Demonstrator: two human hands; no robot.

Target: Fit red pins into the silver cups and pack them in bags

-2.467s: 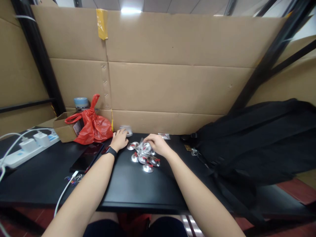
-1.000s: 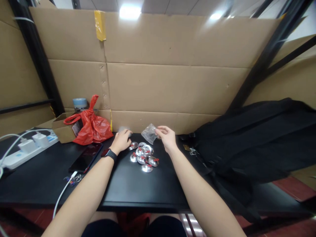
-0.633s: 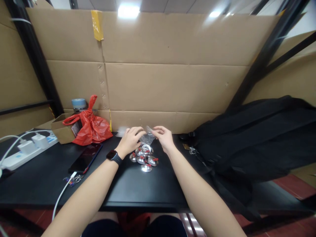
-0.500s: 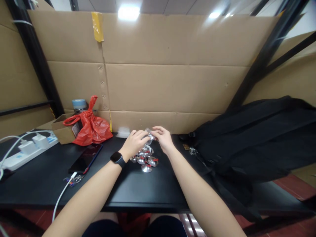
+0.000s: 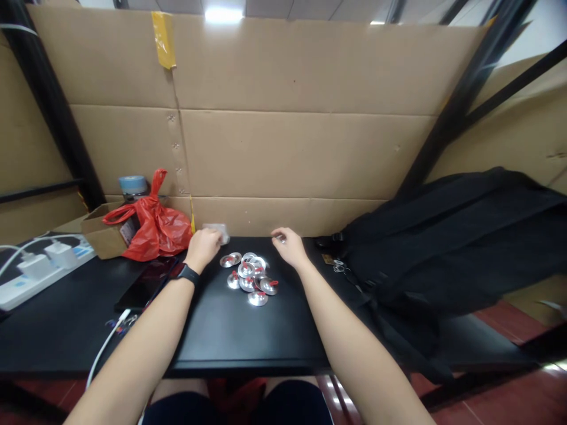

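Observation:
My left hand (image 5: 204, 245), with a dark watch on its wrist, is at the back left of the black table. Its fingers are closed on crumpled clear plastic wrapping (image 5: 222, 232) by the cardboard wall. How much of that plastic is in the fingers is hidden. My right hand (image 5: 290, 247) is raised to the right, with curled fingers pinching a small shiny finger cymbal (image 5: 282, 238), mostly covered by the hand. Between the hands, several silver finger cymbals (image 5: 247, 270) with red loops lie in a loose, partly overlapping cluster.
On the left are a red plastic bag (image 5: 162, 230), a small cardboard box (image 5: 104, 236), a phone (image 5: 144, 286) on a white cable and a power strip (image 5: 48, 268). A black backpack (image 5: 465, 242) covers the right side. Cardboard (image 5: 283, 153) walls off the back.
My hands, together over the cymbals at a clear wrapper before, have parted. My left hand moved left to the plastic by the wall, uncovering more cymbals. My right hand stayed roughly in place.

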